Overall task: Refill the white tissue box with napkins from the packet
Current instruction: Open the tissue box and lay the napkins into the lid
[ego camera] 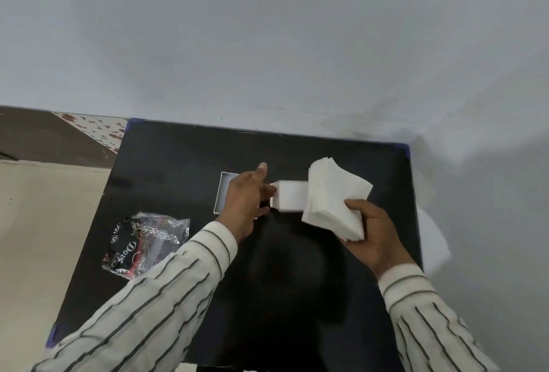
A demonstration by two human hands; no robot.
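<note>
A thick stack of white napkins (pixel 335 196) is gripped at its near corner by my right hand (pixel 371 232), held tilted above the right part of the black table (pixel 178 157). The white tissue box is in two pieces: an open tray-like part (pixel 223 190) lies at the centre, mostly hidden behind my left hand (pixel 246 199). My left hand's fingertips pinch the left edge of the other white box part (pixel 291 199), which sits just left of the napkin stack. The clear and black printed napkin packet (pixel 142 243) lies crumpled near the table's left edge.
The table stands against a pale grey wall. Tiled floor and a dark strip show at the left. Blue tape marks the table's corners (pixel 406 150). Striped sleeves cover both forearms over the near half of the table.
</note>
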